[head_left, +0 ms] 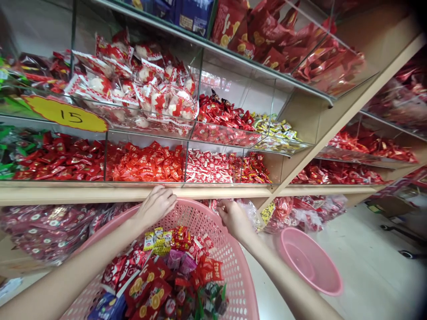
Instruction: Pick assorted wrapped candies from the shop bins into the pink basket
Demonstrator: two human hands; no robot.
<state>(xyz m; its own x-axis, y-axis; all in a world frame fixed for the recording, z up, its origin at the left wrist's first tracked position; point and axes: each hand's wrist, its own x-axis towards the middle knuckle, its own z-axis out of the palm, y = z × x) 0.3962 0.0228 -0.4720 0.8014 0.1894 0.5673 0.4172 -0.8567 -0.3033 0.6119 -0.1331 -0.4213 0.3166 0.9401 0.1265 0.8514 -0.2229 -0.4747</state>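
We stand in a shop aisle, facing a pale wooden shelf unit (133, 194) fitted with clear glass bins (143, 162) of red foil snack packets, the dividers keeping each kind apart; a yellow oval price sign (65, 113) marked 15 is fixed to a bin above. In the head view, our left hand (155, 206) lies over the lip of the shelf, its fingers (160, 194) loosely spread and holding nothing that we can see. Our right hand (233, 218) reaches just beyond the rim of a round pink perforated plastic basket (237, 275), its fingers (223, 205) drawn narrow, though we cannot tell whether they pinch a small packet. The basket sits directly under the shelf edge, within reach of both hands, and a heap of mixed red, yellow and purple snack packets (167, 275) lies inside it. A shallow pink plastic basin (308, 262) rests on the pale floor (370, 271), near the basket.
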